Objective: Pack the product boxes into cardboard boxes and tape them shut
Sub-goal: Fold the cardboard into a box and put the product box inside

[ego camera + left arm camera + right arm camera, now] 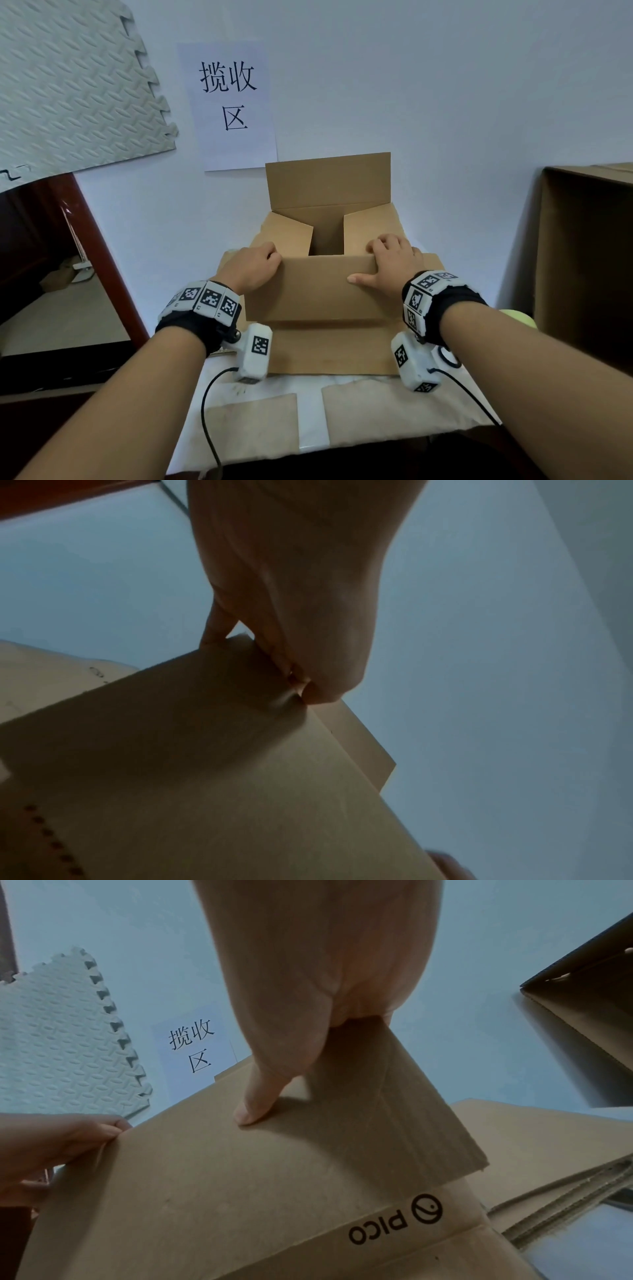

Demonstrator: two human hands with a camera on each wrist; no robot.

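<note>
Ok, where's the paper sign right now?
In the head view the paper sign hangs on the wall, behind the open cardboard box, right of the foam mat.

A paper sign (233,102) with black Chinese characters was fixed to the pale wall (445,85). To its left, a grey foam mat (68,85) with jigsaw edges was seen leaning. A yellow-green ball (519,318) was partly hidden at the right. Black cables (207,411) were trailed across the tabletop (311,411).

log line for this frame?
stage: folding box flaps | left hand: grips near flap | right hand: grips near flap | cardboard box: open
</note>
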